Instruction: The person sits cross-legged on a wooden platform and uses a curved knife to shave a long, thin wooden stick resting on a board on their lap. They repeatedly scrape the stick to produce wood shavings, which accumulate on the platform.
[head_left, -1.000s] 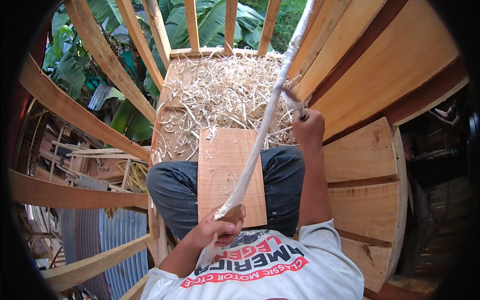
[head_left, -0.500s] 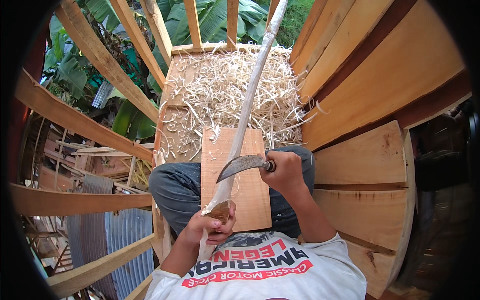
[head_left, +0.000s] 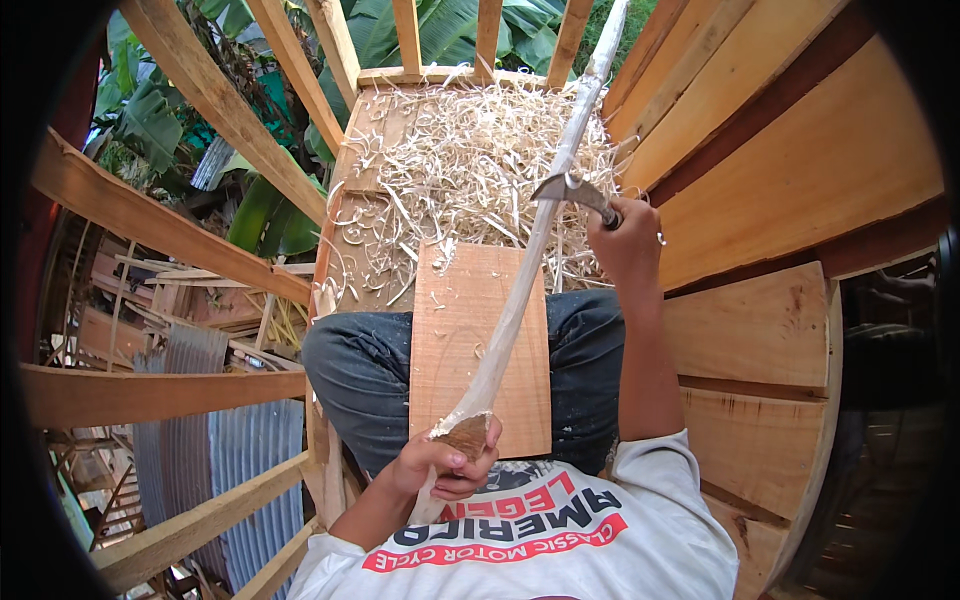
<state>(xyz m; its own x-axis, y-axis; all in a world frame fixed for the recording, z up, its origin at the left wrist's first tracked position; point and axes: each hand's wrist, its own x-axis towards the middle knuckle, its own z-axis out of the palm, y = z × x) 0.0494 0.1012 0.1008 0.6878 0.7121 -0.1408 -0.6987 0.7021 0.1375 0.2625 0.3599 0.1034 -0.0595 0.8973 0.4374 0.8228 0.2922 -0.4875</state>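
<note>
1 stick [head_left: 534,248] gripped low by left hand [head_left: 437,464]; right hand [head_left: 628,245], clutching knife [head_left: 588,196], farther up than 0.5 s ago.

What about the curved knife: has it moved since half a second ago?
Yes. The curved knife moved forward, toward the far wooden rail, from over the flat board to beyond its far edge.

Curved knife [head_left: 566,188] across a long, pale, slanting stick [head_left: 514,300]
</note>
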